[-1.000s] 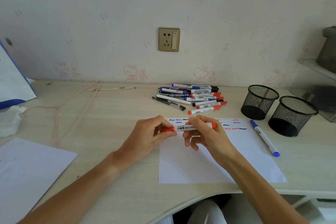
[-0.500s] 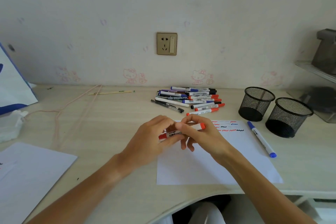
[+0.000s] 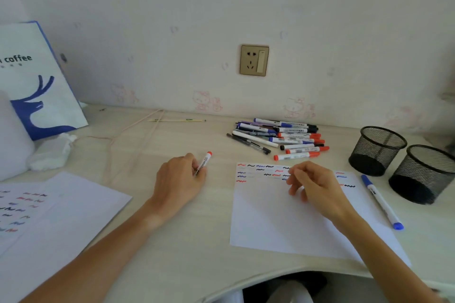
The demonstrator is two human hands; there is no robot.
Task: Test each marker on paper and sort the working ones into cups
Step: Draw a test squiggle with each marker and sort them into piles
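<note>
My left hand [image 3: 181, 178] grips a red-capped whiteboard marker [image 3: 203, 162], its cap end pointing up and away, to the left of the test paper [image 3: 290, 219]. My right hand [image 3: 312, 186] hovers over the paper's top rows of red, blue and black squiggles with fingers loosely curled and nothing visible in them. A pile of markers [image 3: 283, 136] lies behind the paper. A blue marker [image 3: 380, 200] lies on the paper's right edge. Two black mesh cups [image 3: 376, 150] [image 3: 423, 174] stand at the right.
Another scribbled sheet [image 3: 49, 216] lies at the near left. A coffee paper bag [image 3: 37, 81] and crumpled tissue [image 3: 49, 152] sit at the far left. A pink cord [image 3: 128, 135] runs across the desk. The desk's front edge curves inward near me.
Both hands held the red marker together over the paper. Now my left hand has carried it left, off the paper, and my right hand has let go.
</note>
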